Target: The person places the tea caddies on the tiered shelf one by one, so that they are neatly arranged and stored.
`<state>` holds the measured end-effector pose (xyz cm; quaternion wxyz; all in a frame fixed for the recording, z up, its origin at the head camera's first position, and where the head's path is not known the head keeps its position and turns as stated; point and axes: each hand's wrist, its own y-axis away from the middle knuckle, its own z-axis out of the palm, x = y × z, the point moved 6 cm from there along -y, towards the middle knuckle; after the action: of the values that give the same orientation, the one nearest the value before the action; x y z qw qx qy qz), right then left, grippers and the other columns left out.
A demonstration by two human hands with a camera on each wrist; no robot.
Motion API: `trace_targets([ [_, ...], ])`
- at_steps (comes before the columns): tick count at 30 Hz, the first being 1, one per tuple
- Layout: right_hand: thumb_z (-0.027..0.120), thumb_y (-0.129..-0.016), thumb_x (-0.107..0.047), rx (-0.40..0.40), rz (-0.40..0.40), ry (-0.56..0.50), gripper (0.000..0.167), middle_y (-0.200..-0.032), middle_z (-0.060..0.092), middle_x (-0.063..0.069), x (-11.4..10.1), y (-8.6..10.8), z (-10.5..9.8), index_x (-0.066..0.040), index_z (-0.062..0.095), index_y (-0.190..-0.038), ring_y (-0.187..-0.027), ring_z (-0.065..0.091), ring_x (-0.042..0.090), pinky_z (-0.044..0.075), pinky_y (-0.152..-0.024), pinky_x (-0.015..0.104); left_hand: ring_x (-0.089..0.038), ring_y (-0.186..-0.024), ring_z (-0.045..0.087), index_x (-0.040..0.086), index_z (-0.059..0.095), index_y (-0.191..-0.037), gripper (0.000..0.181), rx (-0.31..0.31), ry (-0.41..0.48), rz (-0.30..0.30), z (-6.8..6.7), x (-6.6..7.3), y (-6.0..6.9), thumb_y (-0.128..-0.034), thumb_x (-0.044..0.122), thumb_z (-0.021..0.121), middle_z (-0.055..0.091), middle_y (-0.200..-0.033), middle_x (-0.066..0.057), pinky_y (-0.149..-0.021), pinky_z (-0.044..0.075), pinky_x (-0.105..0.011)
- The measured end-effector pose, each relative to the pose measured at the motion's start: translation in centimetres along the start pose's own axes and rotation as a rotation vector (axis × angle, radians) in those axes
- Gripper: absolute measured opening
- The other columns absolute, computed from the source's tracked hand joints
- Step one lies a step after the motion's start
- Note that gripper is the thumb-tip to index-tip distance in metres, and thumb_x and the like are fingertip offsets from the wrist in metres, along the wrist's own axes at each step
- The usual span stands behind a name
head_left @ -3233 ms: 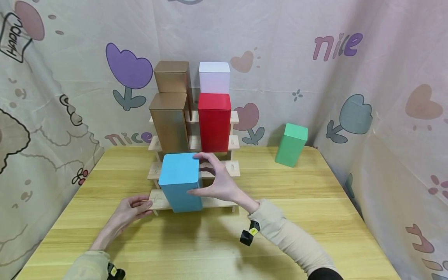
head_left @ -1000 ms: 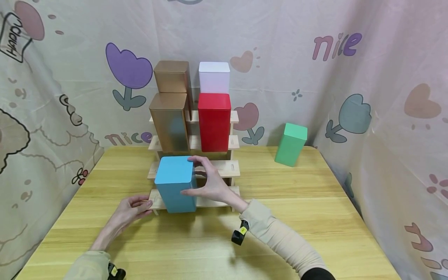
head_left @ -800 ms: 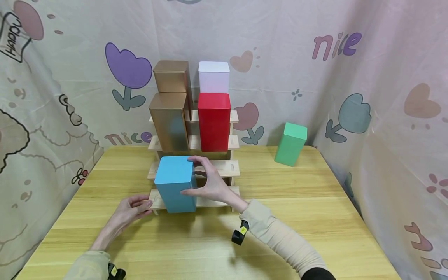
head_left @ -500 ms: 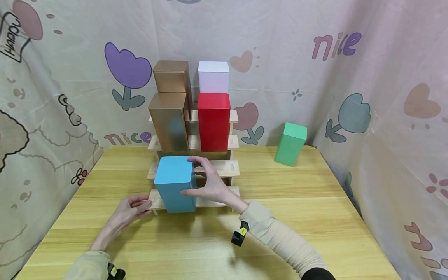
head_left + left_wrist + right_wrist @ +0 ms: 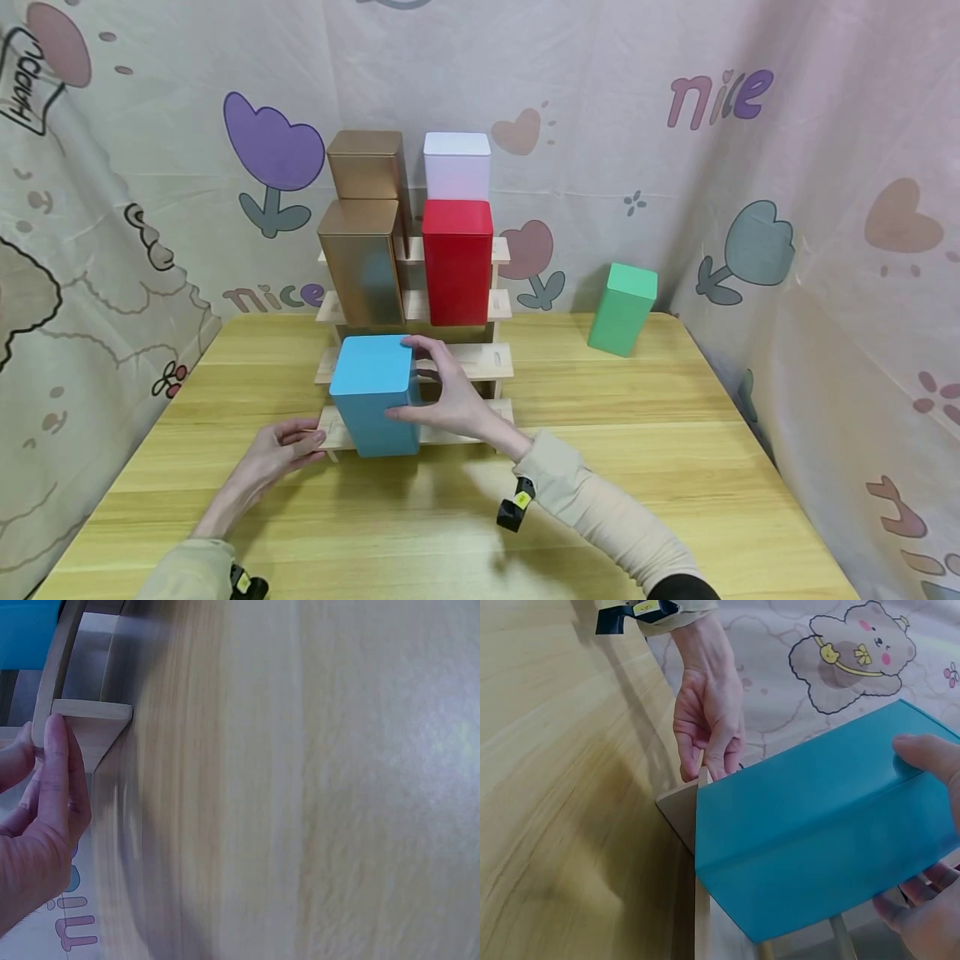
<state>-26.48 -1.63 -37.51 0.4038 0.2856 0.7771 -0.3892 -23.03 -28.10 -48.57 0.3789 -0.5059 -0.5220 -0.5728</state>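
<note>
A blue box stands upright on the lowest step, toward the left end of a tiered wooden rack. My right hand grips it from the right, thumb on the front face and fingers at the back. In the right wrist view the thumb presses the blue box while the fingertips lie along another side. My left hand pinches the left end of that same step. The left wrist view shows the thumb and fingers of the left hand on either side of the board's end.
Two bronze boxes stand one behind the other on the upper steps. To their right are a red box and a white box behind it. A green box stands on the wooden table at the back right. Printed cloth hangs behind.
Since about three seconds ago the blue box has moved a little left along the lowest step, with my right hand on it. My left hand has stayed in place.
</note>
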Motion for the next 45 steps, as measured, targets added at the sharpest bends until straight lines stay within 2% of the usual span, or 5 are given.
trace_targets([
  [7,0.083,-0.080,-0.012,-0.014,0.014,-0.038,0.089,-0.151,0.039,0.007,-0.1,0.2,0.1,-0.018,0.031,-0.152,-0.138,0.043,0.023,0.051,-0.116,0.041,-0.007,-0.088,0.070,-0.024,0.033,-0.141,0.054,-0.001,0.001,-0.001,0.0,0.0,0.0,-0.1014,0.003,0.057,0.065,-0.100,0.003,-0.086,0.065,-0.022],
  [14,0.082,-0.081,-0.016,-0.028,0.053,-0.048,0.091,-0.156,0.036,0.001,-0.2,0.6,-0.3,-0.025,0.029,-0.154,-0.144,0.038,0.021,0.048,-0.118,0.049,-0.007,-0.089,0.070,-0.024,0.033,-0.141,0.054,-0.005,-0.003,-0.001,0.1,0.1,0.1,-0.1016,0.004,0.058,0.065,-0.100,0.003,-0.087,0.065,-0.022],
  [24,0.084,-0.081,-0.018,0.005,0.055,0.030,0.089,-0.155,0.038,-0.005,0.0,1.3,-1.8,-0.027,0.032,-0.152,-0.146,0.036,0.023,0.047,-0.120,0.045,-0.006,-0.089,0.070,-0.024,0.029,-0.143,0.057,0.001,-0.008,-0.010,0.0,0.0,0.1,-0.1020,0.005,0.057,0.065,-0.101,0.003,-0.087,0.065,-0.022],
  [38,0.083,-0.081,-0.007,0.090,-0.027,-0.008,0.083,-0.153,0.043,0.005,0.2,2.1,-4.5,-0.015,0.037,-0.150,-0.142,0.041,0.036,0.047,-0.118,0.055,-0.007,-0.089,0.070,-0.024,0.030,-0.142,0.056,-0.002,-0.003,-0.006,0.0,0.2,0.2,-0.1018,0.004,0.057,0.064,-0.102,0.002,-0.087,0.065,-0.022],
  [45,0.082,-0.081,-0.002,0.132,-0.055,0.011,0.077,-0.149,0.047,0.009,0.6,2.7,-6.0,-0.010,0.042,-0.146,-0.138,0.047,0.028,0.047,-0.118,0.054,-0.006,-0.089,0.070,-0.023,0.032,-0.142,0.055,0.007,0.002,-0.010,0.0,0.2,0.1,-0.1015,0.005,0.058,0.065,-0.100,0.003,-0.087,0.065,-0.022],
])
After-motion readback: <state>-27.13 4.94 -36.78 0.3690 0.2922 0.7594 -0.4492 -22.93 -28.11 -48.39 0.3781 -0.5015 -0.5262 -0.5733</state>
